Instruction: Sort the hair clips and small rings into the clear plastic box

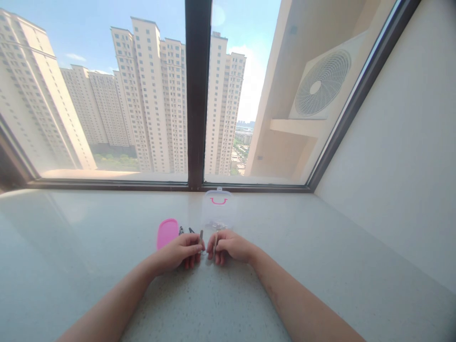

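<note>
My left hand is closed on a small, slim metallic tool that points up between thumb and fingers. Just to its right, my right hand pinches another thin, gold-toned tool, also held upright. A narrow gap separates the fingertips, with a tiny shiny bit low between them, too small to name. Behind my left hand lies a pink oval lid, and beside it are small dark items, partly hidden by the fingers. A clear container with a pink handle stands behind both hands, small pieces at its bottom.
The hands are over a pale speckled sill. Behind it rises a window with a dark frame; tall buildings and an air-conditioner unit show outside. A white wall bounds the right side.
</note>
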{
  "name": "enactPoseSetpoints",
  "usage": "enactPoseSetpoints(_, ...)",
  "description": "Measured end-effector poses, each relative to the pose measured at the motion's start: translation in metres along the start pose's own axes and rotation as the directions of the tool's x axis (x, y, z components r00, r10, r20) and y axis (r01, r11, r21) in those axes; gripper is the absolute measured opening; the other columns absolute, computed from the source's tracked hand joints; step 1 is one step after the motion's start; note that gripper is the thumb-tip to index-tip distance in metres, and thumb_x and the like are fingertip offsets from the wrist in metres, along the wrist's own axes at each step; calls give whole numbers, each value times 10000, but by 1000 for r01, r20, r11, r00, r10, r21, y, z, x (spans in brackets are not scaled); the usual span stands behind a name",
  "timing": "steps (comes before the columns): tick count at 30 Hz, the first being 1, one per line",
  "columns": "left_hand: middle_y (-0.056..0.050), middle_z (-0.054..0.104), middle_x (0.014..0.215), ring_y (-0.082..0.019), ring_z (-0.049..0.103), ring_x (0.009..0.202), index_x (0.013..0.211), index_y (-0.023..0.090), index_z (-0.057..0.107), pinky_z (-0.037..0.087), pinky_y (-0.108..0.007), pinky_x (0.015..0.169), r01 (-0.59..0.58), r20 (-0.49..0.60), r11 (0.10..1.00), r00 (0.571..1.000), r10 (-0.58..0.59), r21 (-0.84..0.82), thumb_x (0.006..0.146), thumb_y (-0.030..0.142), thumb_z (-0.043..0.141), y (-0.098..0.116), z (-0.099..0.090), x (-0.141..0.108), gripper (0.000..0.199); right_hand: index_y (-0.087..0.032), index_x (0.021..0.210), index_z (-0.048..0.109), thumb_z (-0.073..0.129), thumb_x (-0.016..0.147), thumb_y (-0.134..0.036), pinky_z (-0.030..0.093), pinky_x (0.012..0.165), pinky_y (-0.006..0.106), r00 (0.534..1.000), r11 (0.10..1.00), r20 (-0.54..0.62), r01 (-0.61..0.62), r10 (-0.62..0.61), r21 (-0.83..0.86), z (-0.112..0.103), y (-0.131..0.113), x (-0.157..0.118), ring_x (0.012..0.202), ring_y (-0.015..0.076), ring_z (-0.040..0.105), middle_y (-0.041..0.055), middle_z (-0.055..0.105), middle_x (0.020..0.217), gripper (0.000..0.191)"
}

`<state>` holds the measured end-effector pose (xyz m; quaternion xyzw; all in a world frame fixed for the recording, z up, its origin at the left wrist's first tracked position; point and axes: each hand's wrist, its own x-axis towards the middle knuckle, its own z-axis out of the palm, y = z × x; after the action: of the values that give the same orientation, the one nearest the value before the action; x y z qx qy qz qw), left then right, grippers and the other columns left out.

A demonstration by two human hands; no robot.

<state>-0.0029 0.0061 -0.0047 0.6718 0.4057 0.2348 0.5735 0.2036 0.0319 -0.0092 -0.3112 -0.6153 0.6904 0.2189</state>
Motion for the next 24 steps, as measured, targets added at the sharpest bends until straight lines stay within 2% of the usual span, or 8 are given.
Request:
enactPoseSetpoints(6, 18, 566, 621, -110, 516, 511, 800, 156, 540, 372, -212, 463, 13, -11, 1000, 1000, -13, 18, 815, 438, 571, 2, 1, -1, 284, -126, 765, 611, 483, 588, -125, 448, 442, 196, 1000, 1000, 2, -5, 5, -5, -1, 2, 1, 475, 98, 578, 11, 653, 642, 218)
enactPoseSetpoints(14, 27, 560, 609, -105, 498, 499, 823, 162, 539, 346, -209, 460, 16, -9, 1000, 1000, -16, 17, 811, 426, 571, -2, -1, 1, 266, -130, 854, 615, 603, 673, -181, 454, 460, 195, 997, 994, 54, 67, -62, -92, -5, 6, 0, 498, 102, 581, -1, 632, 647, 189)
enactPoseSetpoints(19, 23, 571, 617, -111, 507, 512, 775, 169, 524, 359, -216, 472, 35, -22, 999, 999, -34, 21, 787, 457, 586, 4, 1, -2, 295, -125, 815, 625, 685, 652, -204, 470, 498, 208, 996, 990, 58, 78, -71, -117, -6, 9, 0, 554, 108, 593, 18, 649, 708, 190)
enactPoseSetpoints(24, 24, 573, 624, -111, 512, 514, 760, 169, 521, 362, -217, 471, 38, -26, 999, 999, -38, 19, 781, 462, 593, 6, 2, -2, 302, -124, 852, 651, 669, 658, -188, 475, 526, 226, 996, 992, 51, 79, -74, -99, -5, 6, -2, 564, 109, 588, 21, 649, 732, 205)
